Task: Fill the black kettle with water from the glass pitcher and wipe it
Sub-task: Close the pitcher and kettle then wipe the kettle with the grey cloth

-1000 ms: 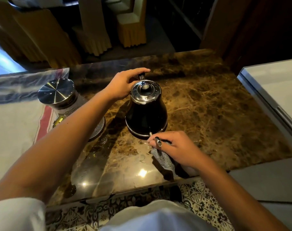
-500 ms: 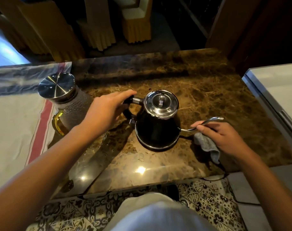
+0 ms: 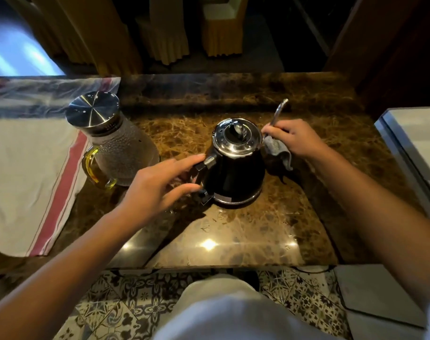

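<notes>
Black round-bodied kettle [image 3: 236,177] with shiny steel lid stands upright on brown marble counter [image 3: 246,231]. Left of kettle: ribbed glass pitcher [image 3: 120,153], steel-capped, yellow-handled. Left hand [image 3: 157,187] touching kettle's handle, fingers loosely spread. Right hand [image 3: 295,138] clamped on grey cloth [image 3: 277,150] around thin spout [image 3: 277,114], probably. No readable lettering anywhere.

L hand [image 3: 160,185] fingers spread, half-open; R hand [image 3: 297,138] fingers curled tight.
</notes>
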